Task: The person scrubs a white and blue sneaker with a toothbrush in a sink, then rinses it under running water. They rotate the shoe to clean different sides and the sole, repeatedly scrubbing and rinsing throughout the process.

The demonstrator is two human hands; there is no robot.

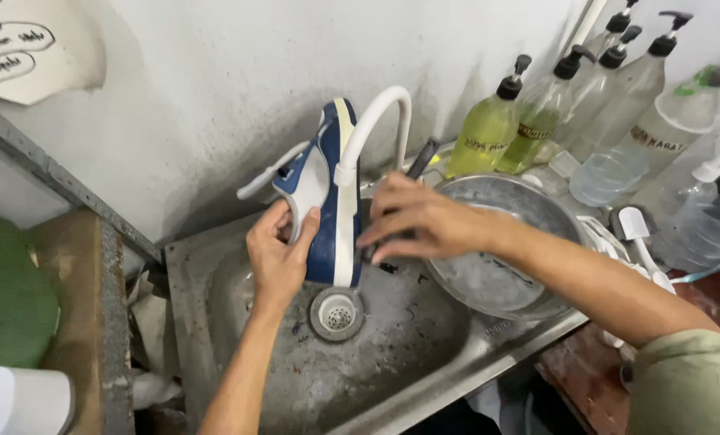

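Both hands work one blue-and-white shoe (327, 193): left hand (278, 254) fingers grasp its upper, right hand (420, 219) fingers clench a dark brush (421, 159) against its sole.

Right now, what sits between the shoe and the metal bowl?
In the head view, the right hand gripping a dark brush lies between the shoe and the metal bowl.

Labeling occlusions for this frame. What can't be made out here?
Head view only:
- Brush in the right hand: the hand covers its head; only the dark handle shows.
- Shoe: far side faces away; the left hand covers part of the near side.
- Metal bowl: the forearm crosses it; contents unclear.
- Pump bottles: tops cut by the upper edge.
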